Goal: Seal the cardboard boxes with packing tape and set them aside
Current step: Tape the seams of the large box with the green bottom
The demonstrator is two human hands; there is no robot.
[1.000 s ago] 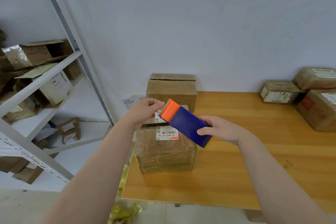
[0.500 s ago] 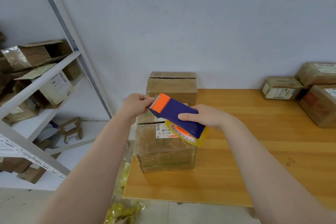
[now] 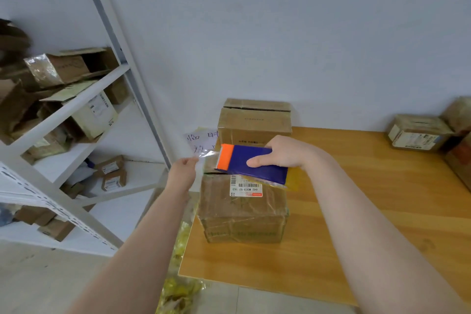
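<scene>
At the table's near-left corner sat the labelled cardboard box [image 3: 242,209], film-wrapped, flap seam at its far edge not yet taped. Just above it we held the tape dispenser [image 3: 251,164], blue body, orange cutter end pointing left; right hand [image 3: 285,154] clamped across it, thumb on top. Left hand [image 3: 182,171] pinched the free tape end [image 3: 205,155], a short clear strip stretched between fingers and cutter.

Step, as we judged it: drawing out tape, before first stick-down. Next move called for landing that end on the box's left side or top edge, pressing it flat, then running the dispenser across the seam under tension. Risk: the strip folding on itself.

Versus half a second earlier: the left hand had moved left, away from the cutter, so the strip was now visible; the dispenser sat flatter.

A second cardboard box [image 3: 254,122] stood behind, against the wall. More boxes [image 3: 418,132] at the table's [image 3: 382,211] far right, shelving [image 3: 76,109] to the left.
</scene>
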